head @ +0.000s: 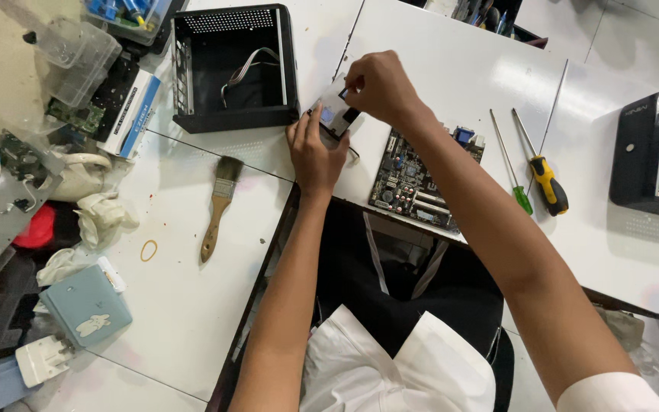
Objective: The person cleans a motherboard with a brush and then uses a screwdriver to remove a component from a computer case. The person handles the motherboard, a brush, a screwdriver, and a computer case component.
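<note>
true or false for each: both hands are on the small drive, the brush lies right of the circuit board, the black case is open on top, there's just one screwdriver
1. Both hands, left hand and right hand, are on the drive: true.
2. The brush lies right of the circuit board: false, it lies to its left.
3. The black case is open on top: true.
4. There is just one screwdriver: false, a green screwdriver and a yellow screwdriver lie side by side.

Person wears a white short-sleeved shirt, its sleeve edge showing at the right upper arm, over dark trousers; both forearms bare, no rings or watch visible.
</note>
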